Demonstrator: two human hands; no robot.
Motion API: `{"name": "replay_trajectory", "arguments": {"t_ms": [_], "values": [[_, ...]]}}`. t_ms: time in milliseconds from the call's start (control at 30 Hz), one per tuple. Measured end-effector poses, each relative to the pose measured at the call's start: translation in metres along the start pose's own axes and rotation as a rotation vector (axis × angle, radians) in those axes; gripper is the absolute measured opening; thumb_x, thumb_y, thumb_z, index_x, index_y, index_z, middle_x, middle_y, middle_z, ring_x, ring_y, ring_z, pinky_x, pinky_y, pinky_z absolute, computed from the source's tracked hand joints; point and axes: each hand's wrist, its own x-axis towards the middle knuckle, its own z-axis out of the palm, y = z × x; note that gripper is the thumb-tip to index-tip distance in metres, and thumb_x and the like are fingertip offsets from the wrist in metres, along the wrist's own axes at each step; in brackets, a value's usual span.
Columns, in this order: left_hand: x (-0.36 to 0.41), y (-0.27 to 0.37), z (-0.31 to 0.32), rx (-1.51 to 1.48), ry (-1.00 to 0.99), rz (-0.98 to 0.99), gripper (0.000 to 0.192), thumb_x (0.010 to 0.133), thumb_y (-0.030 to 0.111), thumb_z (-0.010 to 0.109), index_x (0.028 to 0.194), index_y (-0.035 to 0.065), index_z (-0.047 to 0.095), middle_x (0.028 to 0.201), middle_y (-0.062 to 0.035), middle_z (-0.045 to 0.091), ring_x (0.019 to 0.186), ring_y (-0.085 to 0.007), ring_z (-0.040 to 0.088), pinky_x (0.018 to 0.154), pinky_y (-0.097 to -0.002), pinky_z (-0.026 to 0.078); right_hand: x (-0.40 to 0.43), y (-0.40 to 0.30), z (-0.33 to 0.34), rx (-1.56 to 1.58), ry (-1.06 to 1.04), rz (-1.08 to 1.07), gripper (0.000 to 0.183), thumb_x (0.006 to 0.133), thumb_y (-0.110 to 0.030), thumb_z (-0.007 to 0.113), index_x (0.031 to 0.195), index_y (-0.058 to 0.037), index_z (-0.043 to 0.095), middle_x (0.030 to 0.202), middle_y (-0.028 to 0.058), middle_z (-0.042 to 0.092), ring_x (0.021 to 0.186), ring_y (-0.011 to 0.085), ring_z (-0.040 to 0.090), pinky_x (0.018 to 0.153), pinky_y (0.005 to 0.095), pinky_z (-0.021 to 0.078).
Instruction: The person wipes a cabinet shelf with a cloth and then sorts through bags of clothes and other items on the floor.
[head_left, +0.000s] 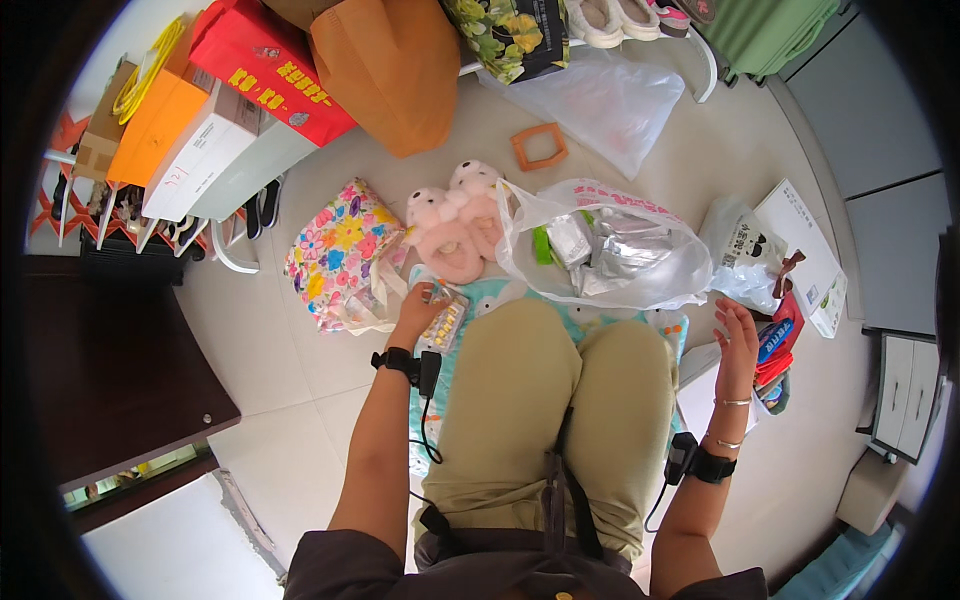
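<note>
My left hand (420, 306) is closed on a blister pack of yellow capsules (444, 327) at the left edge of a teal patterned mat (435, 382). Pink plush slippers with animal faces (454, 232) lie just beyond it. A floral bag (341, 247) stands to their left. To their right, an open translucent plastic bag (679, 262) holds several silvery foil packets (626, 251) and something green. My right hand (736, 330) holds nothing, its fingers apart and slightly curled, near a white plastic bag with print (739, 247).
Boxes (199, 154), a red bag (274, 67) and an orange-brown bag (390, 67) stand at the upper left. An orange frame (539, 147) and a flat plastic bag (607, 97) lie farther off. A white box (802, 247) and red items (776, 367) are at right.
</note>
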Motion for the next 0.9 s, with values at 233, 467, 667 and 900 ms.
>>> {"name": "replay_trajectory", "arguments": {"t_ms": [233,467,667,900], "values": [[0.003,0.046,-0.043,0.232,0.251,0.335,0.028,0.075,0.015,0.064,0.1,0.0017,0.061,0.096,-0.0143,0.062,0.093,-0.026,0.058,0.082,-0.0362,0.045,0.051,-0.031,0.018,-0.189,-0.079,-0.164,0.031,0.089,-0.024,0.05,0.114,-0.0074,0.057,0.116,0.0024,0.055,0.107,0.0123,0.048,0.092,0.0278,0.0366],[-0.048,-0.008,-0.063,-0.504,0.344,-0.338,0.028,0.072,0.007,0.056,0.1,0.0047,0.062,0.084,-0.0048,0.06,0.076,-0.0156,0.054,0.067,-0.0273,0.042,0.056,-0.006,0.011,-0.224,-0.007,-0.068,0.034,0.089,-0.026,0.049,0.12,-0.0115,0.053,0.121,0.0011,0.05,0.115,0.0155,0.042,0.095,0.0343,0.0329],[-0.066,-0.125,0.006,-0.424,0.308,-0.703,0.032,0.07,0.017,0.067,0.092,-0.0049,0.058,0.083,-0.0102,0.057,0.077,-0.0202,0.054,0.066,-0.0351,0.046,0.053,0.05,-0.023,-0.086,0.01,0.203,0.047,0.087,-0.037,0.049,0.128,-0.0136,0.044,0.133,0.0006,0.04,0.122,0.028,0.034,0.096,0.0473,0.0305],[-0.069,0.024,0.006,-0.54,-0.342,-0.625,0.039,0.076,0.021,0.063,0.104,-0.0037,0.051,0.092,-0.0103,0.055,0.084,-0.0207,0.053,0.069,-0.0368,0.046,0.043,0.073,-0.031,-0.074,-0.013,0.291,0.053,0.085,-0.044,0.05,0.129,-0.0138,0.043,0.134,0.0014,0.041,0.124,0.0261,0.031,0.098,0.0488,0.0274]]}}
